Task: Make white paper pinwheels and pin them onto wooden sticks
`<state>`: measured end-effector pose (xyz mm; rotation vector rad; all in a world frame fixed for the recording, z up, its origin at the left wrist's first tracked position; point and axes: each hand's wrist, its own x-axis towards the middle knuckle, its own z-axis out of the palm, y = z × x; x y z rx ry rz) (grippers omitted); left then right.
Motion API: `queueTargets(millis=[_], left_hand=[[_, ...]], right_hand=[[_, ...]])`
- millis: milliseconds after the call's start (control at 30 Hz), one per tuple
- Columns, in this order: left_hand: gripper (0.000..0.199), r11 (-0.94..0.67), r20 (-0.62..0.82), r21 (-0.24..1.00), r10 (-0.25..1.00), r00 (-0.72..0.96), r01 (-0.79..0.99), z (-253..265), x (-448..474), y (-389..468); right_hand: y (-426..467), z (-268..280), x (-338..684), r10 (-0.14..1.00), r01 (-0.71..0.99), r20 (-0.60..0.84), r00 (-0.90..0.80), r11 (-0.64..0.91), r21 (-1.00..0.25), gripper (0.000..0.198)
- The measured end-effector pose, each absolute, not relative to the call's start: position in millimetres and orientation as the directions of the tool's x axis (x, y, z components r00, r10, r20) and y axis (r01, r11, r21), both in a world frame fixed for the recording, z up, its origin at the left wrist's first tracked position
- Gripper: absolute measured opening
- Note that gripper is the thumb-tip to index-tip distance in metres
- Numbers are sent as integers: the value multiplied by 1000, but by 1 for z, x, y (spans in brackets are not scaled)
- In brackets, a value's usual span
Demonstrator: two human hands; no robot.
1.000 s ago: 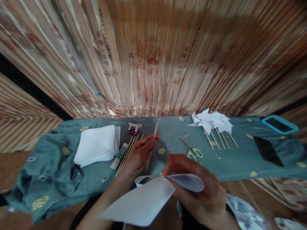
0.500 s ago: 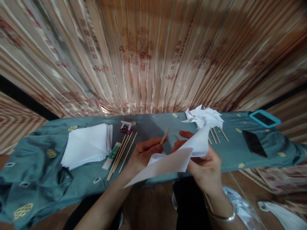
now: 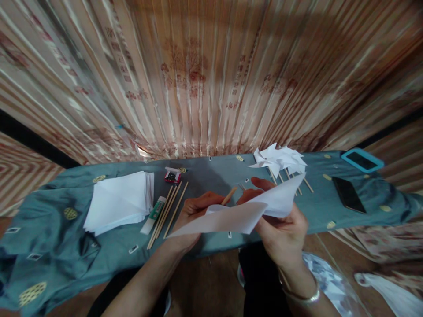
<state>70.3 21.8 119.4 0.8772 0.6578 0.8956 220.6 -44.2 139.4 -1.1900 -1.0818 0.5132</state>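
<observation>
In the head view my left hand (image 3: 194, 211) is closed around a wooden stick (image 3: 229, 195), its tip poking up past the fingers. A white paper pinwheel (image 3: 228, 220) with folded blades spans the space between both hands and hides part of each. My right hand (image 3: 284, 233) grips the pinwheel's right side from below. A thin metal point (image 3: 242, 187) shows beside the right fingers; what it belongs to is hidden. Past my right hand lie several finished-looking pinwheels (image 3: 280, 157) on sticks.
A stack of white paper (image 3: 117, 200) lies left, beside a glue tube (image 3: 153, 215) and several loose sticks (image 3: 168, 211). Behind them sits a small red box of pins (image 3: 172, 176). A black phone (image 3: 348, 194) and a blue-framed device (image 3: 362, 160) lie right. A curtain (image 3: 198, 88) hangs behind.
The pinwheel has tilted flatter and shifted slightly right with my right hand. The stick in my left hand has tipped lower toward the right.
</observation>
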Motion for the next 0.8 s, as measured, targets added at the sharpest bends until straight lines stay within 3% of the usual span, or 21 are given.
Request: queueTargets(millis=[167, 333, 533, 800], left_hand=[[23, 318, -98, 894, 825, 556, -315, 128, 67, 23], [23, 322, -72, 900, 775, 628, -294, 127, 64, 23], [22, 415, -179, 858, 794, 581, -303, 131, 67, 21], [29, 370, -150, 882, 806, 572, -290, 133, 67, 21]], right_hand=[[-51, 138, 223, 738, 386, 558, 380, 422, -821, 50], [-54, 141, 220, 702, 436, 645, 302, 500, -748, 55], [-55, 141, 219, 704, 448, 650, 287, 501, -740, 59], [-54, 141, 218, 683, 466, 665, 301, 503, -728, 58]])
